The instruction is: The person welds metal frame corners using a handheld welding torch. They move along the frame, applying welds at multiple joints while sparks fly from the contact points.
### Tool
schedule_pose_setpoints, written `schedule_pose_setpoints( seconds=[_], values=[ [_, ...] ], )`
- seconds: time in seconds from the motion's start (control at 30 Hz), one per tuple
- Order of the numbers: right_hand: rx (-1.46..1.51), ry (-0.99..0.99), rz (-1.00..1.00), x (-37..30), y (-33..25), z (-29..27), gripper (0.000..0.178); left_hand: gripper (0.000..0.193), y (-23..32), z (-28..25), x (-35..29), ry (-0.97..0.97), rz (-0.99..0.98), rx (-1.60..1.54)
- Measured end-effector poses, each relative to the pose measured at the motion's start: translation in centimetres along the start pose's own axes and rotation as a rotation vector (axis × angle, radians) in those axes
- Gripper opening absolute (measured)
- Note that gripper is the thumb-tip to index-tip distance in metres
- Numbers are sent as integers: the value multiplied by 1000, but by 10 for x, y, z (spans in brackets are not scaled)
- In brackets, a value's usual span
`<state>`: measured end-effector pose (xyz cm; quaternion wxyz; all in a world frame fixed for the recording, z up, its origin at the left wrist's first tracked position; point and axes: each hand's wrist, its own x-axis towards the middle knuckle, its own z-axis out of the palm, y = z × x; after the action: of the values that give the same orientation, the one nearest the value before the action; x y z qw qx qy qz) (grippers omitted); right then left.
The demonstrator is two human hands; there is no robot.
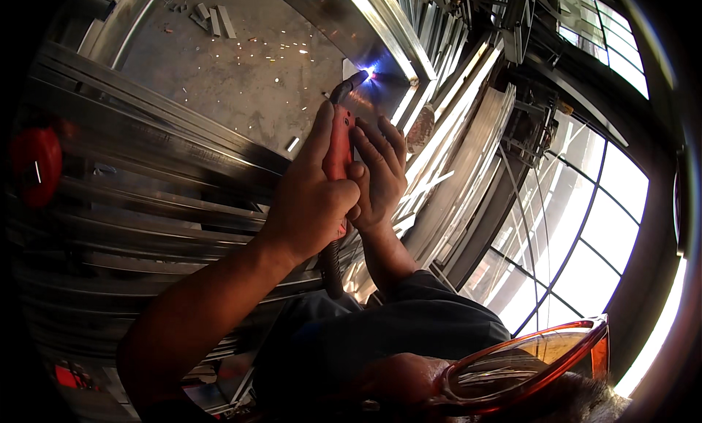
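Observation:
My left hand [311, 193] is wrapped round the red handle of a welding torch [339, 141], its index finger stretched along the side. The dark curved torch neck [347, 88] ends at a bright blue-white arc [370, 71]. That arc burns on the inner side of a shiny metal frame [398, 46], close to its corner. Beside the handle, my right hand [382, 156] has its fingers stretched out and spread, with the thumb near or against the torch. A black ribbed cable [330, 269] hangs from the bottom of the handle, below my hands.
Long metal bars [161, 123] lie across the left side. More metal profiles [475, 160] are stacked on the right, near large windows [578, 225]. Small metal offcuts [213, 21] and bright specks lie on the grey floor [219, 94]. A red rounded object [36, 167] is at far left.

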<state>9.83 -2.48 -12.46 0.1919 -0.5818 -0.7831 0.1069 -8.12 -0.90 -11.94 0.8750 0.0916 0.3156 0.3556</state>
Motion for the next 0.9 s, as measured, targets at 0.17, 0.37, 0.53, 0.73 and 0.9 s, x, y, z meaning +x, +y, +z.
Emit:
schedule_pose_setpoints(
  seconds=[0.17,0.37,0.53,0.73,0.9],
  values=[
    [-20,-8,7,-1,6,-1,38,105,-4,1,7,5,13,31],
    [-21,-1,1,-1,19,1,37,104,-6,4,17,21,-11,44],
    [-34,-15,8,-1,26,1,37,100,-8,6,22,57,-14,21],
    [-63,-64,49,-2,-1,0,40,103,-1,1,2,35,-24,-41],
    [-67,-59,45,-2,0,0,41,108,-2,1,3,12,6,-30]
  ],
)
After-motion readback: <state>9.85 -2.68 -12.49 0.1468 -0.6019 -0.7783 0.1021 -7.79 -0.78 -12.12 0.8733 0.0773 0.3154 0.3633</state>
